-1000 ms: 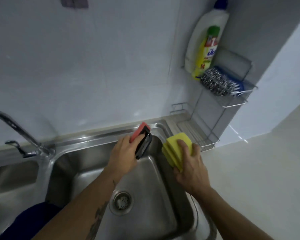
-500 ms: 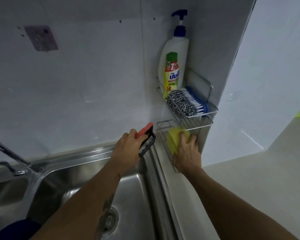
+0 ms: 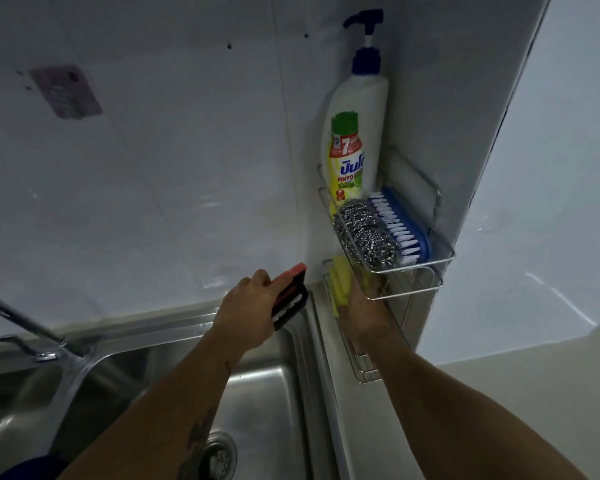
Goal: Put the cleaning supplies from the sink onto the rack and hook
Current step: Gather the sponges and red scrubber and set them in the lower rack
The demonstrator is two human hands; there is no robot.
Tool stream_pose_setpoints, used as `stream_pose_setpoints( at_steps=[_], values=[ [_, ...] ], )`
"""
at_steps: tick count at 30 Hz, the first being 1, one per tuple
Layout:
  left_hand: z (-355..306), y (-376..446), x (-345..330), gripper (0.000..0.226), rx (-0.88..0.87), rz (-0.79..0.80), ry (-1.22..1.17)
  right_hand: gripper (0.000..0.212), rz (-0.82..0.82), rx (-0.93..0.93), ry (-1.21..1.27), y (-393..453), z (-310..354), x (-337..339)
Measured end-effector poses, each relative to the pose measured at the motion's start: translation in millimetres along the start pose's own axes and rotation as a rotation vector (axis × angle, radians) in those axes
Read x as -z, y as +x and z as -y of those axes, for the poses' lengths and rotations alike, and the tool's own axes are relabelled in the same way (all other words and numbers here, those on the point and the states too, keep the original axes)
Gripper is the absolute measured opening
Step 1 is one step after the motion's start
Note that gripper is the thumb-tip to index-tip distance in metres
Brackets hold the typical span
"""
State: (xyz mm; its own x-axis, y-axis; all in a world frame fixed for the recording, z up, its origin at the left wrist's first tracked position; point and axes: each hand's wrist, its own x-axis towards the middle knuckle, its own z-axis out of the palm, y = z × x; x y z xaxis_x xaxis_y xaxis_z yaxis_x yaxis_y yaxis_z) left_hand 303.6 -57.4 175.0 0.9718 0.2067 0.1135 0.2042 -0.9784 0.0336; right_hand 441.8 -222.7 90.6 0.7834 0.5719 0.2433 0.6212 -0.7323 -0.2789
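My left hand (image 3: 246, 311) grips a black brush with an orange top (image 3: 289, 294), held over the back rim of the steel sink (image 3: 264, 393). My right hand (image 3: 364, 306) reaches into the lower tier of the wire rack (image 3: 413, 292) on the corner wall and holds yellow sponges (image 3: 340, 284) there, partly hidden by the upper tier. On the upper tier sit a steel scourer (image 3: 364, 233), a blue scrub brush (image 3: 400, 225) and a white pump bottle of dish soap (image 3: 355, 140). A pinkish adhesive hook pad (image 3: 66, 91) is stuck on the wall at upper left.
A faucet (image 3: 25, 323) stands at the left behind the sink, and the drain (image 3: 219, 455) shows near the bottom. Something dark blue (image 3: 32, 469) lies at the lower left corner. A pale counter (image 3: 534, 393) runs to the right of the rack.
Both hands rose from the sink toward the wall. My right hand carried the yellow sponges into the rack's lower tier; my left hand brought the brush up near the wall. The view tilted upward.
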Motion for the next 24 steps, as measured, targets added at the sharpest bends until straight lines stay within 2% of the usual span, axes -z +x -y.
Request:
stream_pose_setpoints(
  at_steps=[2,3,4,6,8,10,15,20,24],
  values=[
    [2,4,-2,0.083,-0.013,-0.003,-0.009,0.060,0.072,0.021,-0.047,8,-12,-3],
    [3,6,-4,0.082,-0.019,-0.009,-0.017,0.060,0.205,-0.045,-0.040,5,-13,6],
    [4,8,-6,0.081,-0.022,-0.015,-0.032,0.060,0.248,-0.081,-0.060,6,-12,3],
    [4,10,-10,0.079,-0.015,-0.022,-0.060,0.068,0.369,-0.098,0.071,1,-6,9],
    [1,11,-13,0.078,0.009,-0.026,-0.096,0.094,0.231,-0.146,0.179,-9,-1,20],
    [-4,11,-13,0.075,0.048,-0.030,-0.162,0.103,0.168,-0.185,0.210,-20,6,32],
    [-24,1,-5,0.066,0.094,-0.068,-0.323,0.102,0.148,-0.196,0.210,-53,15,48],
    [-50,-11,3,0.057,0.124,-0.057,-0.459,0.096,0.112,-0.185,0.390,-88,23,58],
    [-73,-16,1,0.047,0.215,0.027,-0.707,0.099,0.133,-0.189,0.513,-113,31,71]
  ],
)
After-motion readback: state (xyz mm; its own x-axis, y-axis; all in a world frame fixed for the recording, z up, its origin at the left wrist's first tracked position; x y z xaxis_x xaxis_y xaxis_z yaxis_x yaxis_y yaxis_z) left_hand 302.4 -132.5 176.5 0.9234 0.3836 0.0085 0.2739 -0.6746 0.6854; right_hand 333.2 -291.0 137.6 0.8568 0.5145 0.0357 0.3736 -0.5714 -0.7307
